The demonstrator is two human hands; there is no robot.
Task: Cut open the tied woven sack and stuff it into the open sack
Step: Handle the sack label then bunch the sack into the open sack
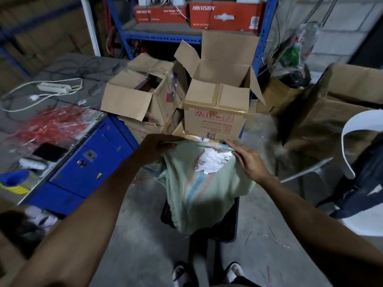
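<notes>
Both hands (157, 148) (247, 160) gripping crumpled pale-green woven sack (199, 189).

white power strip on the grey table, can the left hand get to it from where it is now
Probably yes: the white power strip lies uncovered on the grey table, but the left hand is gripping the pale green woven sack and must let go first.

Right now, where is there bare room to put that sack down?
Bare floor lies between the blue cabinet and the sack, near the feet. Beyond the sack, boxes crowd it; the table is littered with cables.
</notes>
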